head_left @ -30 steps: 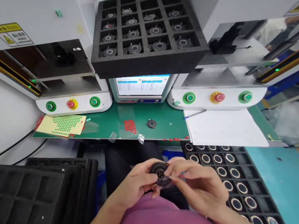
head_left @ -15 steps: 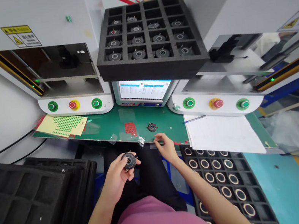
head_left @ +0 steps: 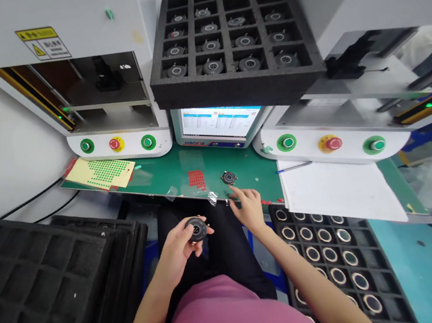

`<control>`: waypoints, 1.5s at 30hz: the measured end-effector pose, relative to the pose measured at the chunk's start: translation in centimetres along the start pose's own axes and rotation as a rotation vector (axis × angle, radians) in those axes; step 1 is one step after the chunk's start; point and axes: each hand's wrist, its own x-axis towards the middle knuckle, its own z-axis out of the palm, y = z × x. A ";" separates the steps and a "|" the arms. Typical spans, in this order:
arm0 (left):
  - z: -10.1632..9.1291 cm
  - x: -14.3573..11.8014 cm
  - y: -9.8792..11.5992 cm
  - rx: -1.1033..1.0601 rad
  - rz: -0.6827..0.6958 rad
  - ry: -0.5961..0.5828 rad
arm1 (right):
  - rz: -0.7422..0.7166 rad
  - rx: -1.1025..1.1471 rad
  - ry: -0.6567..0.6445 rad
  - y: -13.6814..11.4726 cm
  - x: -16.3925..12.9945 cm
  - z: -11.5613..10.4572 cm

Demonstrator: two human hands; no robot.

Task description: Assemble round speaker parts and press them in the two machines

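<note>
My left hand (head_left: 179, 248) is closed round a round black watch case (head_left: 197, 229), its back with small metal contacts turned up towards me, held over my lap. A second watch case (head_left: 228, 177) lies on the green bench top (head_left: 160, 178). Just short of it, at the front edge of the bench, is my right hand (head_left: 248, 207). Its thumb and fingers are apart, with the index fingertip close to the case, and I see nothing held in it. To the left of that case lies a sheet of red stickers (head_left: 196, 179), with a crumpled clear scrap (head_left: 213, 198) below.
A black foam tray (head_left: 235, 83) of watch cases stands before the screen (head_left: 215, 123), between two white press machines (head_left: 121, 145). Papers (head_left: 338, 190) and a pen (head_left: 294, 167) lie right. A tray of rings (head_left: 379, 266) is lower right; stacked foam trays (head_left: 32, 283) stand left.
My right hand has moved forward to the watch case on the bench, and its fingers have spread. My left hand still holds its watch case. The whole view has shifted slightly.
</note>
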 end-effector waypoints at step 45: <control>1.2 -1.3 2.5 0.263 0.033 -0.554 | -0.072 1.055 -0.559 -12.9 4.5 -18.1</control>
